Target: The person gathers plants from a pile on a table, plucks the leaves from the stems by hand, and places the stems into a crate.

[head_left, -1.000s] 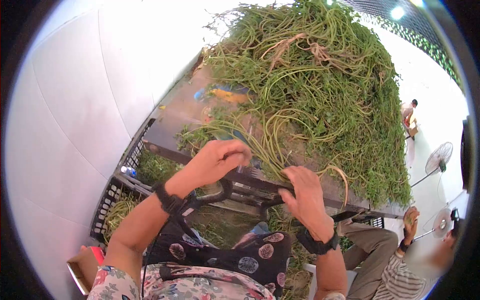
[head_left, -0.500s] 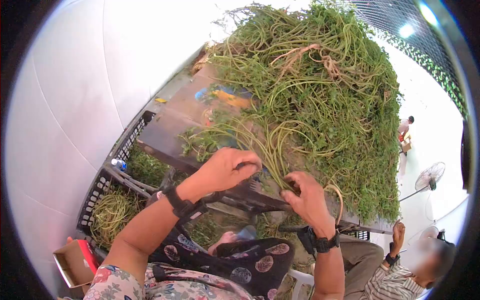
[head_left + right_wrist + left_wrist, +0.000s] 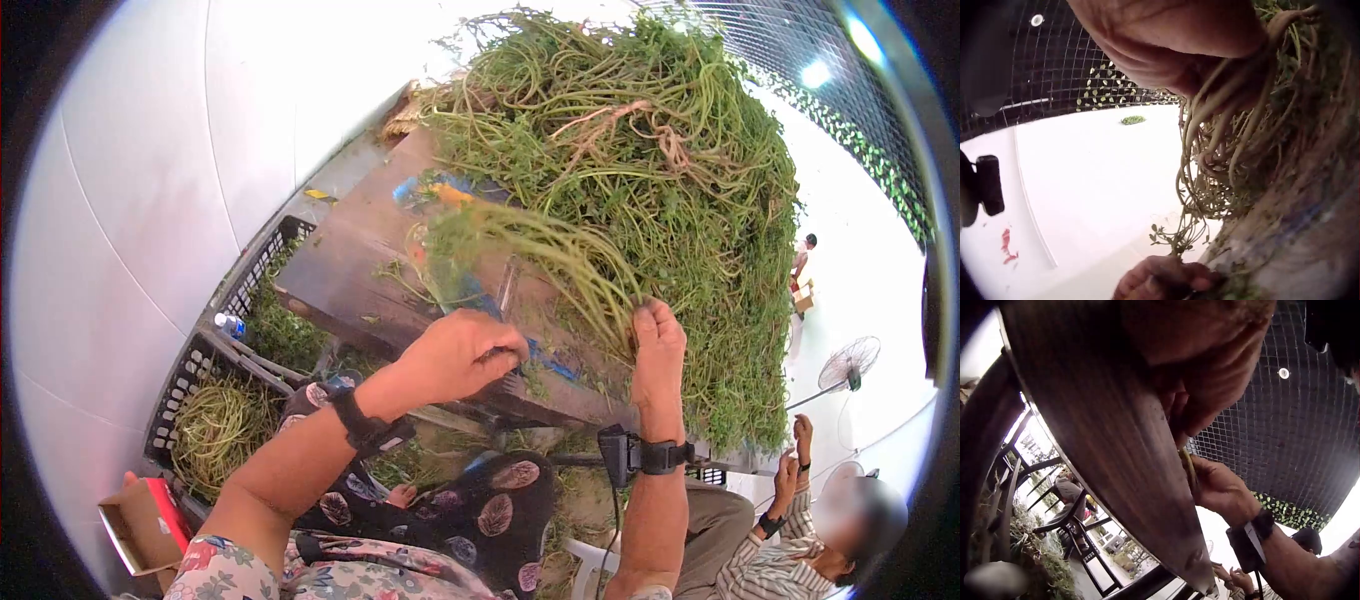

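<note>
My right hand grips a bunch of long green leafy stems by their lower ends, over the right part of the dark tabletop. The leafy tops fan out leftward, blurred by motion. In the right wrist view, several stems hang from the curled fingers. My left hand hovers at the table's near edge, its fingers loosely bent and the thumb near them. No stem shows in it. In the left wrist view its fingers hang close over the table edge, with the right hand beyond.
A tall heap of tangled greens covers the table's far right. Black crates with greens stand at lower left beside a bottle and an open box. A seated person and a fan are at right.
My right hand has lifted the bunch from the near table edge and moved right and away, swinging the leafy tops up. My left hand has stayed near the edge.
</note>
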Demonstrator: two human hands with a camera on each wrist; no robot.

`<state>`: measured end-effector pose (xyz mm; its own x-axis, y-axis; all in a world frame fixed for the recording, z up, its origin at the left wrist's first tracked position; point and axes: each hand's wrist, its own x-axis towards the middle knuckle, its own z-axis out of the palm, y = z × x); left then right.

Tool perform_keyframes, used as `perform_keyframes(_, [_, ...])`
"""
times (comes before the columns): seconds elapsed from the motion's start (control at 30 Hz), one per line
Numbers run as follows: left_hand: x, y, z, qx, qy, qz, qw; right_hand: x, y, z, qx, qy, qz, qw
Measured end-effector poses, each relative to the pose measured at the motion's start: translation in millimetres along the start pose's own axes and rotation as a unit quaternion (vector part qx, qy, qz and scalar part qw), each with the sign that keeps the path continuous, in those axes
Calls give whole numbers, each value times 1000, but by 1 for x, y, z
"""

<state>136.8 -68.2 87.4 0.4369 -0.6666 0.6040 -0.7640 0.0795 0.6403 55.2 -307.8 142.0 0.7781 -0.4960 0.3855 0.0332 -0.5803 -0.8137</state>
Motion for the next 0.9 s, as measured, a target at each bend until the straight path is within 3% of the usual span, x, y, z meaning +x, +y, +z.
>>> perform_keyframes(0.03, [0,-1,0,-1,0,1,1000,2,-6,0,78,-23,31,996])
perform_keyframes(0.13, [0,-1,3,12,5,-3,1000,-5,-28,16,102,-63,51,992])
perform_keyframes(0.3, [1,-1,2,12,7,-2,1000,-27,-22,39,20,-186,45,981])
perform_keyframes(0.4, [0,-1,1,3,13,-9,1000,-32,-19,42,40,-208,44,976])
perform_keyframes(0.5, [-3,1,1,15,22,-15,1000,-37,-18,37,-129,-170,-71,974])
perform_keyframes(0.6, [1,1,-1,12,19,-25,999,-39,-29,26,-323,-152,-225,906])
perform_keyframes(0.7, [-1,2,1,13,20,-36,999,-42,-27,16,-282,-221,-133,924])
perform_keyframes(0.8, [2,1,0,18,27,-16,999,-42,-27,5,-243,-189,-117,944])
perform_keyframes(0.9, [2,2,1,-1,22,-20,1000,-52,-38,-7,-298,-187,-140,926])
